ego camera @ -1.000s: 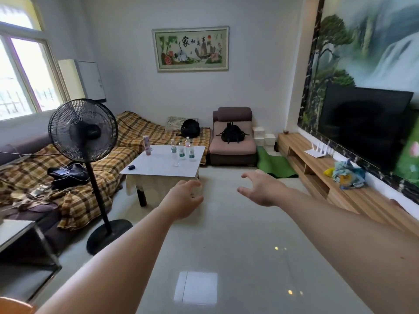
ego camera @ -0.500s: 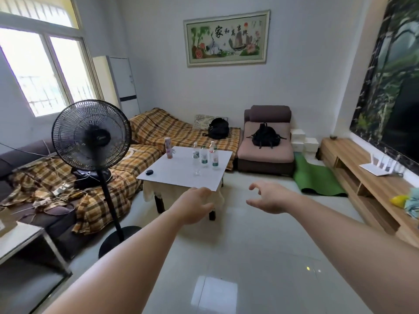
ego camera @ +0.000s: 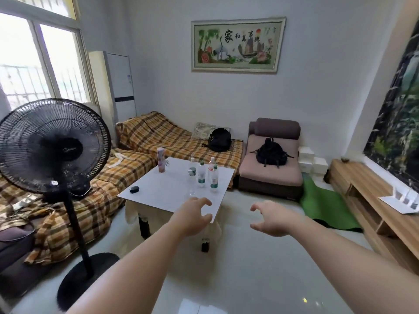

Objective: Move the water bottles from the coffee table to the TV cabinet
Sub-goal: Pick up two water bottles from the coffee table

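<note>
Home living room: plaid-covered sofa (ego camera: 145, 141), coffee table (ego camera: 167, 193), wooden TV cabinet (ego camera: 371, 200), standing fan (ego camera: 52, 146), framed embroidery (ego camera: 237, 44).

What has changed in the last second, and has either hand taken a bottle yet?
The person has come closer to the coffee table and the view has swung left, losing the television. The left hand and right hand now reach nearer the table, fingers spread, holding nothing. Unchanged: the water bottles stand on the table, none on the visible part of the TV cabinet.
</note>
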Available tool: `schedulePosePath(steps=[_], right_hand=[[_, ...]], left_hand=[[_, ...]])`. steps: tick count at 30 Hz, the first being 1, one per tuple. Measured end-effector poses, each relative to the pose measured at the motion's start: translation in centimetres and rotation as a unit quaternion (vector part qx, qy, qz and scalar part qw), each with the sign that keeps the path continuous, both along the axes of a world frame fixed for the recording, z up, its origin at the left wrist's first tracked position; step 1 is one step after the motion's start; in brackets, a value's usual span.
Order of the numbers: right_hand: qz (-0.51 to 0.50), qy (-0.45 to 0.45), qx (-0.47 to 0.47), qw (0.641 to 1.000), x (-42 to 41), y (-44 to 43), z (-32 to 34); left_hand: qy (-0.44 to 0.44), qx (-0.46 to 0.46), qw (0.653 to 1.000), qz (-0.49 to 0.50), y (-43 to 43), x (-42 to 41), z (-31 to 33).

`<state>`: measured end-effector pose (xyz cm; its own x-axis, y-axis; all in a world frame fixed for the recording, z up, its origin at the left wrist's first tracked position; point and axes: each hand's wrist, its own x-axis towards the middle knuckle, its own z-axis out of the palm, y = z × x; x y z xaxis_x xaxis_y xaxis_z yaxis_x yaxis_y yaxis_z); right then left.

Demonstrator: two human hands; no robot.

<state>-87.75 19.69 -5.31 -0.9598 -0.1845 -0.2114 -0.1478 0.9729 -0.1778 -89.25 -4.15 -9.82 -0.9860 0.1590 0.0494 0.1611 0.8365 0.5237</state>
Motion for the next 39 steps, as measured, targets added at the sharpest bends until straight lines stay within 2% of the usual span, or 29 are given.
schedulePosePath(steps=[3,8,13,19,22,27,31,39], right_hand=[[-0.008,-0.038,-0.028,0.999,-7.2,-1.3,-1.1],[-0.023,0.007,-0.069,0.997,-17.4,-3.1,-0.7],[-0.024,0.013,-0.062,0.998,-25.9,-3.1,-1.1],[0.022,-0.066,-0.003,0.998,-35.6,-0.2,-3.2],[0.046,-0.073,0.020,0.996,-41.8,1.9,-3.6],[0.073,-0.055,-0.031,0.995,-53.7,5.3,-2.7],[0.086,-0.060,-0.035,0.994,-61.3,7.6,-3.1],[0.130,-0.046,-0.037,0.990,-71.6,8.0,-4.8]], left_hand=[[-0.014,-0.012,1.000,0.004,-1.3,-7.2,-1.7],[-0.032,-0.020,0.999,-0.005,-2.1,-17.8,-1.8],[-0.040,-0.026,0.999,-0.016,-1.8,-25.4,-2.4],[-0.060,-0.049,0.997,-0.006,-0.5,-33.8,-3.8],[-0.057,-0.075,0.996,0.002,0.6,-39.2,-3.5],[-0.067,-0.091,0.992,0.051,3.3,-48.6,-2.2],[-0.079,-0.094,0.990,0.070,6.3,-54.9,-2.0],[-0.107,-0.076,0.987,0.097,7.4,-64.4,-5.1]])
